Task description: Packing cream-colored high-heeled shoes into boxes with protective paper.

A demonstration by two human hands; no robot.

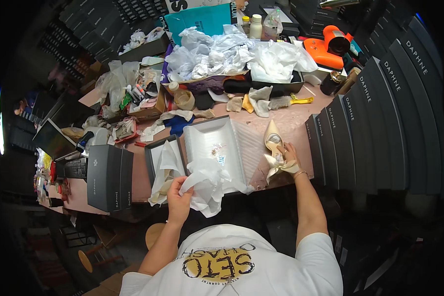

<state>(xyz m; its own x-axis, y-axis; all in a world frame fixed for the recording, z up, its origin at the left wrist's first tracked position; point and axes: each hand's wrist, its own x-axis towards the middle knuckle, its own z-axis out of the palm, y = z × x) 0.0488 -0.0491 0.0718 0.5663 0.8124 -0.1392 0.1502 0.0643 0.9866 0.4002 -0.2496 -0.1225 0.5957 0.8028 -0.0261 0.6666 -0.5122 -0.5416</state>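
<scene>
- Lower centre: left hand (180, 196), angled upward, pinches crumpled white tissue paper (208, 183).
- Centre right: right hand (291, 159), outstretched, touches cream pointed bow-trimmed shoe (273, 142); cannot tell whether clamped.

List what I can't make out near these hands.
In the head view:
Tissue paper in the left hand: folds hide any contents.
Cream shoe at the right hand: its upper hides the underside.
Small packet: print too small to read.
Dark boxes at right: walls hide any contents.
</scene>
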